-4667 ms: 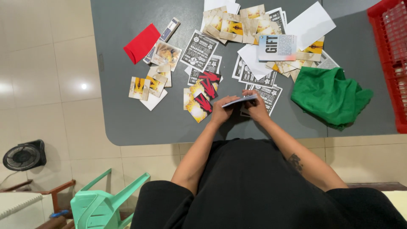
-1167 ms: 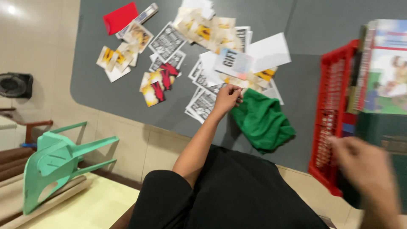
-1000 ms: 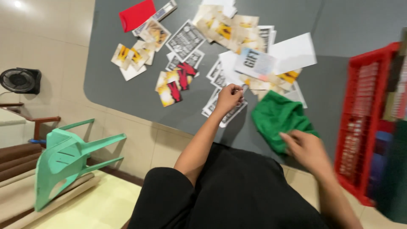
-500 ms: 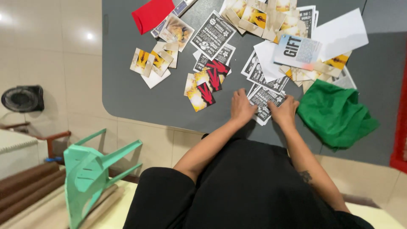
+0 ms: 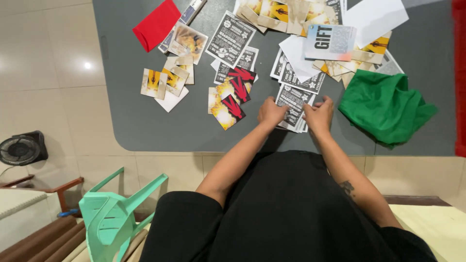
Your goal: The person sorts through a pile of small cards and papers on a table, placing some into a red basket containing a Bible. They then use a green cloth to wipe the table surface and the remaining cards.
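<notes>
Both hands now on black-and-white card stack (image 5: 293,107): left hand (image 5: 272,111), right hand (image 5: 318,115) pressing flat, fingers spread; right hand earlier away.

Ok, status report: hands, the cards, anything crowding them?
Left hand and right hand flat on the black-and-white card stack. Nothing lifted. Green cloth close on the right, red-and-yellow cards on the left.

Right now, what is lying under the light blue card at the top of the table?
The light blue card rests on white paper and tan-and-yellow cards. Whatever lies directly beneath its middle is covered and cannot be seen.
</notes>
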